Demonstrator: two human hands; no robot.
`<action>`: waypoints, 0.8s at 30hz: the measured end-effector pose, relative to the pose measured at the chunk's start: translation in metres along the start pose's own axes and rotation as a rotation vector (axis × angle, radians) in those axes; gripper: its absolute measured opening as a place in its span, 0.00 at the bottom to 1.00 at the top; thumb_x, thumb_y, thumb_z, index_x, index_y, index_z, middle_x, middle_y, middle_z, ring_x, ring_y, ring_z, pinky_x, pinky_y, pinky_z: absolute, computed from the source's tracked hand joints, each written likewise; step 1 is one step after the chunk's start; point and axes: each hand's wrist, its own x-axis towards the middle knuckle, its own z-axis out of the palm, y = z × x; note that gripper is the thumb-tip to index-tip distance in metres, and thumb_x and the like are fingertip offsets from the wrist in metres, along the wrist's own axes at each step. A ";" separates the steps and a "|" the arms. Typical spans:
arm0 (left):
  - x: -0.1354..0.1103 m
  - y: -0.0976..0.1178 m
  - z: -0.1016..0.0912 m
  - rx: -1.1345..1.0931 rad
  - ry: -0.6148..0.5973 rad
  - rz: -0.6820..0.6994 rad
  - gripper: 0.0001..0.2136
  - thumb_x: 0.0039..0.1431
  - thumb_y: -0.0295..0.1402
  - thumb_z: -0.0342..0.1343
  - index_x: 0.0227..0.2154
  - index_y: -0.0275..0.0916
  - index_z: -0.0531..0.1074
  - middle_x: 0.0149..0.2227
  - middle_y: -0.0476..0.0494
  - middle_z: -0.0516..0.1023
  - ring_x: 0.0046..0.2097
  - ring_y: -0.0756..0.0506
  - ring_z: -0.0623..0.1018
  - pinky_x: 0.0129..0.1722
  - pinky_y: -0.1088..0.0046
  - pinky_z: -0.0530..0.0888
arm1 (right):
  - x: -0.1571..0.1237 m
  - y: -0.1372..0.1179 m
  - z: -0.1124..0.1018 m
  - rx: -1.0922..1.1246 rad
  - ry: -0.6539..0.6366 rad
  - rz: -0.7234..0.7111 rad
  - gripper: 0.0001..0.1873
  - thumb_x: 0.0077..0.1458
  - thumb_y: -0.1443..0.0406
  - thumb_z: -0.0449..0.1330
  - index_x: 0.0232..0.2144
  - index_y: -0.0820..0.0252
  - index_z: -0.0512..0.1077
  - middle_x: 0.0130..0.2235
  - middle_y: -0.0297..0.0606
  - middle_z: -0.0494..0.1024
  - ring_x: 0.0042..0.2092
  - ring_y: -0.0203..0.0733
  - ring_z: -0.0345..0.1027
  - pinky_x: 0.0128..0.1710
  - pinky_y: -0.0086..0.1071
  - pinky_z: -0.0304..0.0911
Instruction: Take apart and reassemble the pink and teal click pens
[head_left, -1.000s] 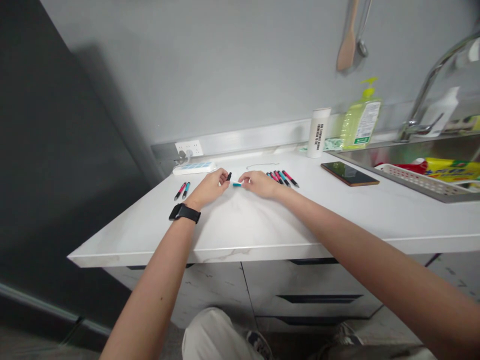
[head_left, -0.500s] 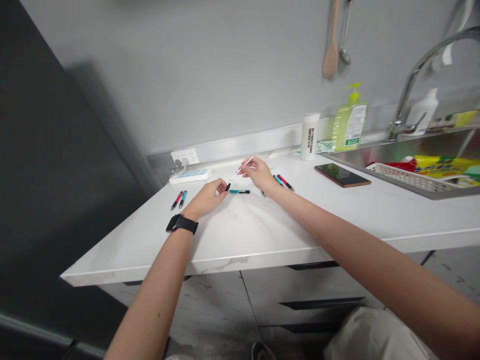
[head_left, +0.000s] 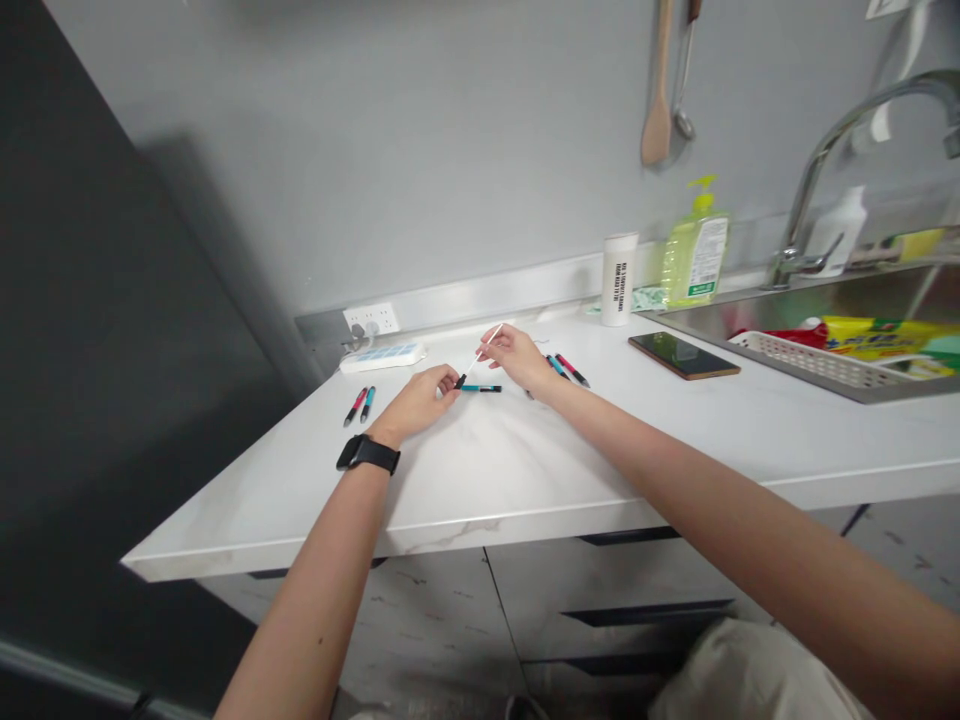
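Note:
My left hand [head_left: 424,402], with a dark watch on its wrist, pinches a short black pen grip [head_left: 460,382] between thumb and fingers. A thin white pen refill [head_left: 490,341] slants up from the grip, its upper part in the closed fingers of my right hand [head_left: 519,357]. The refill's lower end is at the grip's top; how deep it sits inside I cannot tell. Just right of the grip, a blue pen barrel [head_left: 486,388] with a dark end lies on the counter. A small dark piece is partly hidden beside my right wrist.
On the white counter [head_left: 480,470], a red pen [head_left: 355,406] and a blue pen [head_left: 367,404] lie left; another blue pen [head_left: 556,366] and red pen [head_left: 573,370] lie right. Farther around are a power strip [head_left: 382,357], phone [head_left: 684,355], white cup [head_left: 619,280], soap bottle [head_left: 696,245] and sink [head_left: 817,388].
The view has shifted slightly. The refill stands a little steeper, and the black grip has tilted and come closer to the blue barrel. Both hands keep their hold.

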 end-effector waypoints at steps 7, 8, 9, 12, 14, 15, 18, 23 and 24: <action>0.002 0.004 0.001 0.007 0.036 0.055 0.07 0.52 0.31 0.49 0.34 0.38 0.68 0.33 0.45 0.74 0.35 0.47 0.73 0.39 0.70 0.70 | -0.004 0.003 0.003 -0.032 -0.133 0.027 0.07 0.44 0.71 0.60 0.28 0.61 0.66 0.27 0.32 0.76 0.31 0.33 0.69 0.32 0.28 0.63; 0.002 0.005 0.000 0.020 0.035 0.065 0.07 0.53 0.31 0.49 0.34 0.38 0.68 0.33 0.45 0.74 0.35 0.47 0.73 0.39 0.70 0.69 | -0.005 0.004 0.004 -0.048 -0.157 0.024 0.06 0.44 0.71 0.60 0.27 0.62 0.67 0.27 0.32 0.75 0.31 0.33 0.69 0.34 0.28 0.63; 0.002 0.007 0.000 0.036 0.036 0.074 0.07 0.53 0.31 0.48 0.34 0.38 0.67 0.33 0.45 0.74 0.35 0.47 0.73 0.39 0.69 0.69 | -0.005 0.006 0.006 -0.064 -0.173 0.020 0.05 0.44 0.72 0.60 0.27 0.62 0.67 0.27 0.32 0.75 0.31 0.33 0.69 0.35 0.29 0.63; 0.003 0.009 -0.001 0.071 0.048 0.082 0.07 0.54 0.31 0.48 0.34 0.38 0.67 0.33 0.45 0.74 0.35 0.47 0.73 0.39 0.69 0.69 | -0.004 0.007 0.008 -0.103 -0.145 0.034 0.06 0.46 0.70 0.59 0.31 0.62 0.69 0.33 0.36 0.76 0.35 0.33 0.69 0.38 0.29 0.64; 0.003 0.010 -0.001 0.085 0.054 0.066 0.07 0.54 0.31 0.48 0.35 0.38 0.67 0.34 0.45 0.74 0.36 0.47 0.73 0.39 0.69 0.69 | -0.004 0.006 0.007 -0.081 -0.092 0.058 0.10 0.52 0.65 0.56 0.38 0.60 0.68 0.37 0.37 0.75 0.37 0.35 0.69 0.35 0.28 0.64; 0.003 0.010 -0.002 0.089 0.049 0.059 0.07 0.54 0.31 0.48 0.35 0.38 0.68 0.34 0.44 0.74 0.36 0.47 0.73 0.39 0.69 0.70 | -0.003 0.005 0.006 -0.070 -0.080 0.064 0.11 0.55 0.63 0.52 0.40 0.59 0.68 0.39 0.38 0.75 0.38 0.35 0.69 0.33 0.28 0.64; 0.003 0.010 -0.002 0.107 0.037 0.059 0.08 0.53 0.30 0.48 0.35 0.38 0.68 0.33 0.44 0.74 0.35 0.46 0.73 0.39 0.69 0.69 | -0.003 0.005 0.004 -0.104 -0.120 0.043 0.14 0.59 0.65 0.45 0.38 0.60 0.69 0.39 0.38 0.75 0.37 0.33 0.68 0.31 0.24 0.63; 0.003 0.012 -0.003 0.111 0.082 0.069 0.08 0.52 0.30 0.48 0.34 0.37 0.69 0.32 0.44 0.75 0.34 0.46 0.74 0.39 0.69 0.69 | -0.001 0.008 0.006 -0.114 -0.156 0.037 0.14 0.59 0.67 0.46 0.43 0.59 0.67 0.37 0.36 0.74 0.37 0.32 0.68 0.30 0.23 0.62; 0.003 0.013 -0.003 0.102 0.089 0.067 0.08 0.52 0.30 0.48 0.33 0.37 0.69 0.32 0.44 0.75 0.34 0.46 0.74 0.39 0.69 0.69 | 0.000 0.009 0.007 -0.100 -0.146 0.034 0.15 0.58 0.66 0.47 0.47 0.58 0.65 0.37 0.36 0.74 0.37 0.33 0.68 0.31 0.24 0.63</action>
